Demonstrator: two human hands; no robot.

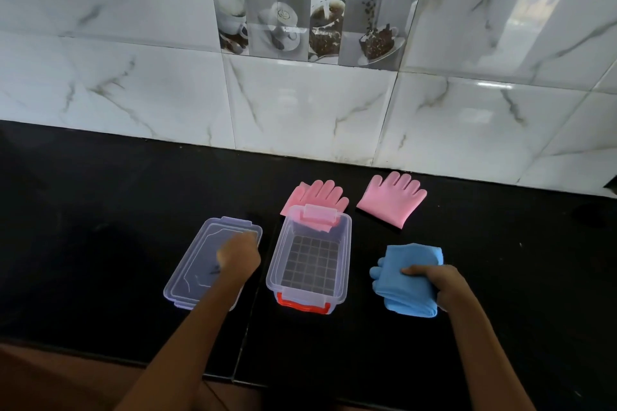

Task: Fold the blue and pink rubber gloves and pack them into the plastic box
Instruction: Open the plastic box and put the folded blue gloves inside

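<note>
The clear plastic box (345,253) stands open and empty in the middle of the black counter, with a red latch at its near end. Its clear lid (187,277) lies flat to the left. My left hand (238,255) hovers over the lid with fingers curled, holding nothing that I can see. My right hand (435,282) grips the folded blue gloves (405,264), which rest on the counter right of the box. One pink glove (317,193) lies flat behind the box, partly hidden by its far rim. A second pink glove (392,200) lies flat to the right of it.
A black counter (100,210) runs along a white marble-tiled wall (300,103). The counter's front edge is near the bottom of the view, with a brown floor below it at the left.
</note>
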